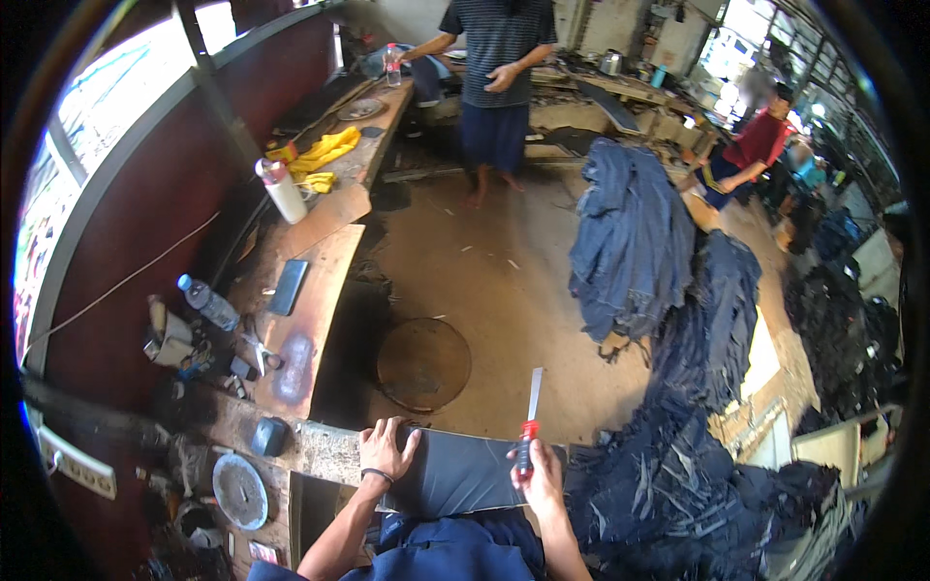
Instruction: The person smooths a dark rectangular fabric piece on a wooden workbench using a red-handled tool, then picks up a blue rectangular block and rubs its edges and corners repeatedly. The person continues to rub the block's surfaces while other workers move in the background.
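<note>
My right hand (545, 481) is closed round the red and black handle of a knife (535, 399), its bare blade pointing up and away from me. Beneath lies a smooth dark sheet (455, 472) across the bench in front of my body; its material I cannot make out. At its left end my left hand (381, 451) rests flat with the fingers stretched out, over the edge where sheet and wooden bench meet. A dark band circles that wrist.
On the left bench are a phone (288, 287), scissors (260, 351), a water bottle (208, 302) and a white bottle (282, 191). A metal bowl (239, 491) sits lower left. Dark cloth (635, 237) is heaped at right. One person (496, 68) stands ahead, another (746, 150) farther right.
</note>
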`<state>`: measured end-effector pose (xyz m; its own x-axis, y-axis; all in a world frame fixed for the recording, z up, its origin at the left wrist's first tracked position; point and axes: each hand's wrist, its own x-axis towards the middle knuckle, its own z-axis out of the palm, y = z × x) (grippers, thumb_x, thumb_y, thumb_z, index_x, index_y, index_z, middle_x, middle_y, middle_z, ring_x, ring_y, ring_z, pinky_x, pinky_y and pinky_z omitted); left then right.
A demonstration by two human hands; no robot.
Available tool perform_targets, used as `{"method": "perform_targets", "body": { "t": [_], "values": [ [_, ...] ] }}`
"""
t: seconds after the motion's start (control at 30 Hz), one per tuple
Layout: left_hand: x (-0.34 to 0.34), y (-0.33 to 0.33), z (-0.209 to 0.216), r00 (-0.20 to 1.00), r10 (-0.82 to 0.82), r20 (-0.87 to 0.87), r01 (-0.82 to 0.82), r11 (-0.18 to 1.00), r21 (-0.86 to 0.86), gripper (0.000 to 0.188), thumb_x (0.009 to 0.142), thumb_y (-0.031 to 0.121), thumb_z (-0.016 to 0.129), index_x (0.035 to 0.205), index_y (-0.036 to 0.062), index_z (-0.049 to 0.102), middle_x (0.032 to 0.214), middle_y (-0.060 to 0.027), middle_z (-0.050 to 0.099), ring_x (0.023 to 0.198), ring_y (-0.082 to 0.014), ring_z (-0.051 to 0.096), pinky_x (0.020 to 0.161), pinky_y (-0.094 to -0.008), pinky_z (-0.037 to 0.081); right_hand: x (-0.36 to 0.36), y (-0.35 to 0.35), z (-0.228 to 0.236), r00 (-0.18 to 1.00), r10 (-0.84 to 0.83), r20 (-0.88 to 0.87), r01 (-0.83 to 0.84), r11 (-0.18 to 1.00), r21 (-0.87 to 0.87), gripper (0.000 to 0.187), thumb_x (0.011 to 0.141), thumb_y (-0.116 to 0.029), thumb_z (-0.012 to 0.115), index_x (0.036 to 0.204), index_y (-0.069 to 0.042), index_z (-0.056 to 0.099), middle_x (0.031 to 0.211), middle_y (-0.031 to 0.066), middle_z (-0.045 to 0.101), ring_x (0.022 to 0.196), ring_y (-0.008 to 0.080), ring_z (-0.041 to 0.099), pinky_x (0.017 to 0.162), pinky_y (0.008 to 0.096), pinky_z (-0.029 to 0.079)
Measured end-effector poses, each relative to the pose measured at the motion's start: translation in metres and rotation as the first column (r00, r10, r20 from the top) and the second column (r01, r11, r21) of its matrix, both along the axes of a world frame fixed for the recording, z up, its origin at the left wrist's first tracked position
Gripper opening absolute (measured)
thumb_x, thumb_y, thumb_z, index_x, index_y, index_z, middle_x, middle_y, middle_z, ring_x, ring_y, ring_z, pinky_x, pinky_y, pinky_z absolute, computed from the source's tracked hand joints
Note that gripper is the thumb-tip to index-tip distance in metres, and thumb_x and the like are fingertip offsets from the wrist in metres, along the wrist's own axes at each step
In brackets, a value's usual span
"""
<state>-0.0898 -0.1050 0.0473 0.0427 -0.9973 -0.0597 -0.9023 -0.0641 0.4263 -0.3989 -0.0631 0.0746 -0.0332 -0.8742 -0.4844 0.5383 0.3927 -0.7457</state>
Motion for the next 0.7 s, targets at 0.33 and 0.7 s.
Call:
{"method": "perform_targets", "body": {
  "t": [0.33,0.7],
  "values": [
    [-0.006,0.002,-0.003,0.994,0.099,0.045,-0.097,0.994,-0.051,0.052,0.100,0.054,0.061,0.121,0.0073,0.068,0.112,-0.0160,0.072,0.109,-0.0344,0.068,0.102,-0.0453,0.046,0.007,-0.073,0.063,0.974,0.148,-0.169,-0.186,0.953,-0.239,0.031,0.108,-0.029,0.064,0.128,-0.005,0.058,0.099,0.0133,0.075,0.067,0.0182,0.074,0.047,0.0254,0.056],
    [-0.005,-0.001,-0.014,0.993,0.112,-0.044,-0.118,0.982,-0.150,0.034,0.097,0.039,0.069,0.112,0.0087,0.071,0.106,-0.0152,0.075,0.100,-0.0359,0.069,0.097,-0.0467,0.047,-0.077,-0.095,0.078,0.941,-0.336,0.037,0.325,0.872,-0.365,0.040,0.107,-0.034,0.066,0.135,-0.007,0.055,0.107,0.0134,0.075,0.074,0.0197,0.072,0.062,0.0309,0.059]
  ]
}}
